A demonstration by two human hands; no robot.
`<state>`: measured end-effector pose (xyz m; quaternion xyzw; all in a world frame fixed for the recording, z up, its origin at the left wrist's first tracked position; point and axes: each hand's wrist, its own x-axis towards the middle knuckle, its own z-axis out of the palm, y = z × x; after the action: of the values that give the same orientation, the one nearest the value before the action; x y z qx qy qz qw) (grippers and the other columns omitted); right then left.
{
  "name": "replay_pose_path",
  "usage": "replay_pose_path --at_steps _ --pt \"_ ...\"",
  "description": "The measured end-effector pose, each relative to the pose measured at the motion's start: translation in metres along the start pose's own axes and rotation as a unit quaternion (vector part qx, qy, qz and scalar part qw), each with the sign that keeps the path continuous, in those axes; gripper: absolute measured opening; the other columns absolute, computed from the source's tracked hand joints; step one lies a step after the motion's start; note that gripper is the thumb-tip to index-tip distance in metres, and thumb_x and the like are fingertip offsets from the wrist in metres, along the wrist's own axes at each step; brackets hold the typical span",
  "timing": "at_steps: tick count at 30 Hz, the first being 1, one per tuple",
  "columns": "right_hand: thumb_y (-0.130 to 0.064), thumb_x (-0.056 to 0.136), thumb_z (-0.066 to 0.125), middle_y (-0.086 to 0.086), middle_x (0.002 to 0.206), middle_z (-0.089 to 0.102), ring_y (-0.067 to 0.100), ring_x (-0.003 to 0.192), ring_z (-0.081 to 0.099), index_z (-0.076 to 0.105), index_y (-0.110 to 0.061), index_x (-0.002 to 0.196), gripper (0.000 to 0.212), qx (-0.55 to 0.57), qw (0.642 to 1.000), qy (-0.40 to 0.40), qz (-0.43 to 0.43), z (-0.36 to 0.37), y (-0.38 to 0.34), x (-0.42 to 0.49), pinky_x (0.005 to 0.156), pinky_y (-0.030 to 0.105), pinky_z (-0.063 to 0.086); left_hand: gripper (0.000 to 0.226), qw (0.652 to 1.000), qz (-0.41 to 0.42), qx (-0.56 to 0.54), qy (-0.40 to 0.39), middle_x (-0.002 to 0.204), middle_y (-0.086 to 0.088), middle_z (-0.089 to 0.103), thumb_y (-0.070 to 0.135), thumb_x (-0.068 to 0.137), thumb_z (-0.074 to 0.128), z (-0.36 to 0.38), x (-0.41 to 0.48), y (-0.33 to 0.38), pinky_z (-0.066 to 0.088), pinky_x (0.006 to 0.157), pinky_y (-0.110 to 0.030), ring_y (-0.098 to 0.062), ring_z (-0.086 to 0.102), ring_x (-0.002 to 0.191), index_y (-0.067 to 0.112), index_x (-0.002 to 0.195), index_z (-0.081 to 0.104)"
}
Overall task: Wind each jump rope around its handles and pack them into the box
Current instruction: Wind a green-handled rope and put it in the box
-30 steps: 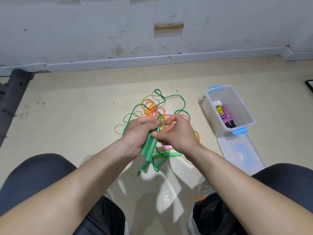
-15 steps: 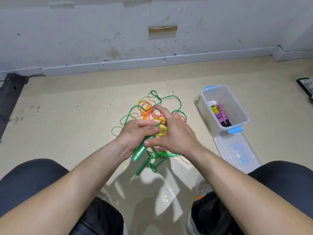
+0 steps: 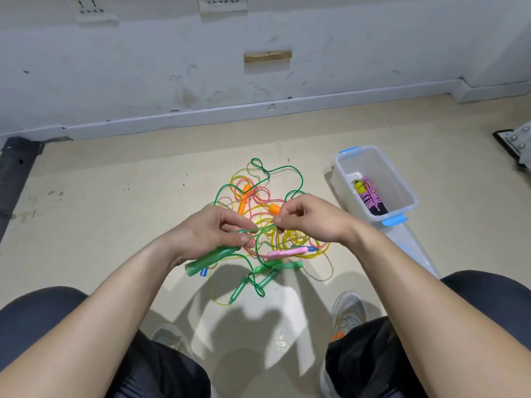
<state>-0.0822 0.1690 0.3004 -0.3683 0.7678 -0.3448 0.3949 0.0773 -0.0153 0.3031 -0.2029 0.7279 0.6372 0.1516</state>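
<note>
1. left hand (image 3: pixel 212 234): fingers curled round a pair of green handles (image 3: pixel 211 259), held above the floor and tilted down to the left.
2. right hand (image 3: pixel 313 222): thumb and forefinger pinch the green rope (image 3: pixel 260 230), which runs taut across to the left hand; the other fingers are curled in.
3. a tangle of ropes (image 3: pixel 258 202) lies on the floor below both hands.
4. an open box (image 3: pixel 343 182) stands to the right, one wound pink rope (image 3: pixel 370 196) inside it, and its lid (image 3: pixel 408 245) lies just beside it.
</note>
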Motion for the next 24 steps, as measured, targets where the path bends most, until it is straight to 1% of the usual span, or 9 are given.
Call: replay_pose_path --at_steps 2,4,6,8,12,16,19,22,24 --pt "-0.053 0.073 0.071 -0.008 0.074 0.070 0.005 0.073 0.059 0.074 -0.032 0.070 0.022 0.012 1.000 0.005 0.001 0.003 -0.001 0.001 0.077 0.034 0.048 0.023 0.999 0.008 0.040 -0.028 0.084 0.000 0.074 0.000 0.094 0.066 0.004 0.000 -0.003 0.050 0.076 -0.019 -0.008 0.065 0.078 0.011 0.112 0.075" --pt "-0.041 0.081 0.076 -0.016 0.072 0.069 0.001 0.072 0.059 0.073 -0.030 0.069 0.017 0.015 0.999 0.024 -0.020 0.005 -0.005 0.001 0.078 0.032 0.048 0.025 0.998 0.015 0.040 -0.048 0.085 -0.002 0.072 -0.002 0.096 0.061 0.012 -0.001 -0.003 0.049 0.078 -0.017 -0.009 0.065 0.082 0.010 0.114 0.074" --pt "-0.030 0.087 0.077 -0.022 0.067 0.066 -0.005 0.069 0.057 0.071 -0.027 0.069 0.019 0.018 0.998 0.049 -0.039 0.001 -0.009 0.000 0.077 0.028 0.045 0.024 0.998 0.019 -0.004 -0.058 0.095 -0.006 0.075 -0.003 0.099 0.056 0.019 -0.004 0.000 0.049 0.083 -0.016 -0.013 0.069 0.093 0.004 0.117 0.071" --pt "-0.027 0.087 0.078 -0.024 0.066 0.065 -0.006 0.067 0.056 0.072 -0.025 0.071 0.017 0.021 0.997 0.059 -0.048 -0.003 -0.010 -0.002 0.076 0.028 0.046 0.023 0.996 0.019 -0.068 -0.058 0.106 -0.013 0.076 0.004 0.102 0.052 0.025 -0.006 0.003 0.050 0.084 -0.018 -0.019 0.070 0.099 0.000 0.118 0.067" --pt "-0.029 0.084 0.080 -0.019 0.068 0.068 -0.001 0.069 0.058 0.075 -0.026 0.073 0.012 0.014 0.997 0.058 -0.054 -0.003 -0.015 -0.005 0.081 0.036 0.052 0.037 0.986 0.019 -0.162 -0.027 0.105 -0.019 0.074 0.028 0.097 0.050 0.034 -0.007 0.002 0.054 0.086 -0.026 -0.026 0.067 0.098 0.001 0.115 0.069" --pt "-0.016 0.084 0.081 -0.009 0.079 0.074 0.002 0.078 0.065 0.077 -0.023 0.079 0.009 0.067 0.992 0.067 -0.080 -0.004 -0.020 -0.009 0.085 0.033 0.053 0.035 0.984 0.026 -0.174 -0.031 0.094 -0.009 0.074 0.025 0.091 0.058 0.045 -0.007 -0.004 0.054 0.083 -0.026 -0.024 0.066 0.095 -0.001 0.110 0.070" --pt "-0.006 0.084 0.079 -0.003 0.079 0.072 0.004 0.077 0.064 0.076 -0.015 0.082 0.010 0.116 0.985 0.088 -0.098 -0.005 -0.022 -0.012 0.078 0.023 0.051 0.031 0.984 0.024 -0.170 -0.043 0.092 -0.006 0.075 0.026 0.095 0.064 0.050 -0.008 -0.004 0.053 0.081 -0.025 -0.021 0.068 0.092 -0.001 0.110 0.070" --pt "0.001 0.085 0.076 0.020 0.078 0.070 0.013 0.075 0.059 0.075 -0.006 0.085 0.007 0.154 0.978 0.100 -0.098 -0.005 -0.024 -0.014 0.073 0.025 0.048 0.028 0.982 0.025 -0.182 -0.050 0.088 -0.008 0.074 0.023 0.093 0.060 0.051 -0.008 -0.001 0.053 0.077 -0.022 -0.018 0.068 0.086 0.000 0.106 0.070" --pt "0.002 0.085 0.075 0.009 0.070 0.068 0.007 0.068 0.058 0.074 -0.004 0.086 0.006 0.166 0.976 0.111 -0.089 -0.007 -0.023 -0.013 0.067 0.021 0.048 0.028 0.982 0.031 -0.180 -0.050 0.085 -0.007 0.072 0.021 0.089 0.057 0.053 -0.009 0.003 0.053 0.074 -0.021 -0.017 0.068 0.082 0.000 0.103 0.070"
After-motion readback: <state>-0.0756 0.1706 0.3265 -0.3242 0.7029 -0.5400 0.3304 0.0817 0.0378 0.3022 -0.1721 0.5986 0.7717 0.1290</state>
